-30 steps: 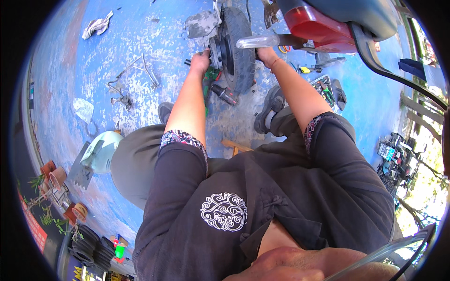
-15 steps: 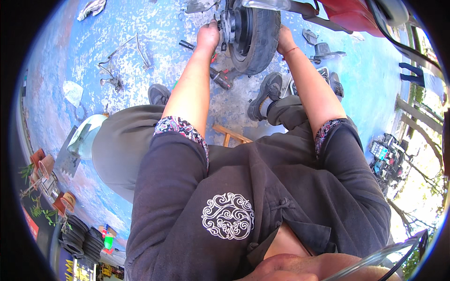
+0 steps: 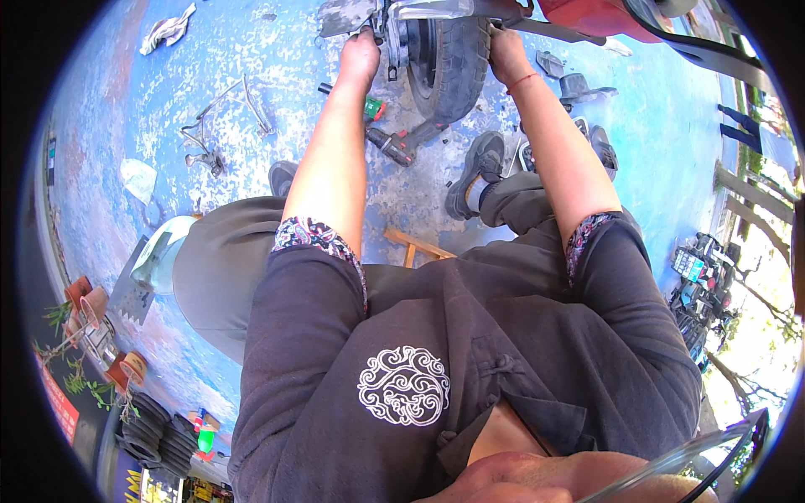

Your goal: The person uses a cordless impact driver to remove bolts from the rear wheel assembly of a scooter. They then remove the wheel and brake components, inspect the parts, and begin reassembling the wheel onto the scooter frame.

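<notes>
At the top middle stands a scooter wheel (image 3: 453,71) with a black treaded tyre, upright under the scooter's rear. My left hand (image 3: 360,60) is closed at the hub side, by the metal axle parts. On the other side my right hand (image 3: 509,57) grips the wheel's edge below a dark frame arm; some of its fingertips are hidden. A cordless drill (image 3: 392,146) lies on the floor below the wheel, with a green-and-black tool part (image 3: 374,109) beside my left wrist. The red scooter body (image 3: 599,18) hangs over the upper right.
A bent metal stand (image 3: 226,117) and a cloth (image 3: 168,29) lie to the left. Dark loose parts (image 3: 583,88) lie right of the wheel. A small wooden stool (image 3: 415,246) is beneath me. Plant pots (image 3: 92,306) and stacked tyres (image 3: 151,427) stand at the lower left.
The wheel and both my hands have moved slightly farther away, up under the scooter. The green-and-black part now shows more fully beside my left wrist.
</notes>
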Demonstrator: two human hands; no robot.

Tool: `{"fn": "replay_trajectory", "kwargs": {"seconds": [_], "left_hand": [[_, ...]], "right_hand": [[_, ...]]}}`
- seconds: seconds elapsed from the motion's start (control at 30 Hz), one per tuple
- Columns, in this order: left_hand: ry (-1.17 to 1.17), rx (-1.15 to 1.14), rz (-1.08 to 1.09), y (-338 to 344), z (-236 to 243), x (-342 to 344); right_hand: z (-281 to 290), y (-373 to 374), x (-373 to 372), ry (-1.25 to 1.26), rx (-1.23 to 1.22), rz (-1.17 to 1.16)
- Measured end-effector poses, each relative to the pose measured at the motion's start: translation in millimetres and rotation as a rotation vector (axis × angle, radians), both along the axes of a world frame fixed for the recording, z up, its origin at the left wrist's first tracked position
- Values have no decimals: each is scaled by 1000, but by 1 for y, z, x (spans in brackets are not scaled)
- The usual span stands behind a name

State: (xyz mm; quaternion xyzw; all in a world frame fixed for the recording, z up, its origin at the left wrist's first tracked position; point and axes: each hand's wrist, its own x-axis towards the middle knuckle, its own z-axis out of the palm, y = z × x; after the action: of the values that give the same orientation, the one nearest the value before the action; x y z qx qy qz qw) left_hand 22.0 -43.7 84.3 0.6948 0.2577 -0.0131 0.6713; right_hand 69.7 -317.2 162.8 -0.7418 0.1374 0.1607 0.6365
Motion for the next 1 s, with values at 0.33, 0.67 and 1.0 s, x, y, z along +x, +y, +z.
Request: {"fn": "replay_trajectory", "kwargs": {"seconds": [0.33, 0.67, 1.0], "left_hand": [[-42, 251, -112, 3, 20, 10], [-104, 276, -251, 18, 23, 14], [-138, 679, -557, 33, 48, 16]], "right_hand": [[-42, -25, 32, -121, 408, 71], [-8, -10, 17, -162, 93, 200], [-29, -35, 38, -316, -19, 346]]}}
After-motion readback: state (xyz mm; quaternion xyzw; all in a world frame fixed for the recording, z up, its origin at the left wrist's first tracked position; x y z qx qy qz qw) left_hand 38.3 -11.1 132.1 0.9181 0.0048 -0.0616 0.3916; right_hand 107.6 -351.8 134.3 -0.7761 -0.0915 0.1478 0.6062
